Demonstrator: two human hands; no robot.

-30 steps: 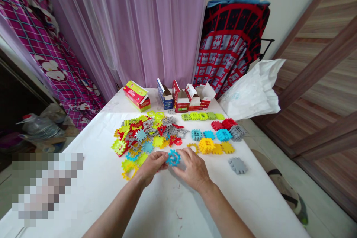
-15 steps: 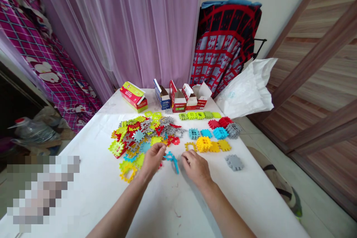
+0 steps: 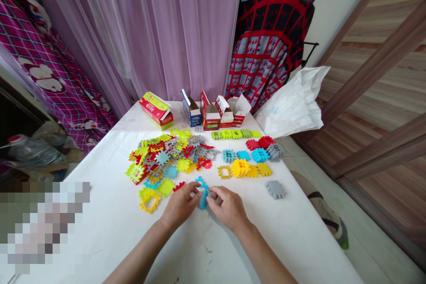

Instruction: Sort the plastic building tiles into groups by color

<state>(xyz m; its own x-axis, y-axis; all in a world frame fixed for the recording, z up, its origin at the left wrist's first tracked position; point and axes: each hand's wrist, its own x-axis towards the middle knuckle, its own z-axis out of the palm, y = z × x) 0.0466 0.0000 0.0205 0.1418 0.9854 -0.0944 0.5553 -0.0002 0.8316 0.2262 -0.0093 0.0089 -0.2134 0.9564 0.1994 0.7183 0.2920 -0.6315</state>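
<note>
Near the middle of the table, my left hand is closed on the left side of some blue interlocking toy pieces. My right hand pinches them from the other side, its fingertips close to the left ones. The blue pieces look joined at an angle, though fingers hide part of them. A red piece lies just beyond my left hand. Further left is a mixed pile of toothed plastic pieces. A yellow frame piece sits at its near edge.
Yellow pieces, blue pieces, red pieces and a green row stand at the right. A lone grey piece lies nearer. Small boxes line the back beside a white bag.
My hands have come together around the blue pieces, which showed uncovered between them before. The view has shifted slightly. The sorted groups stay where they were.
</note>
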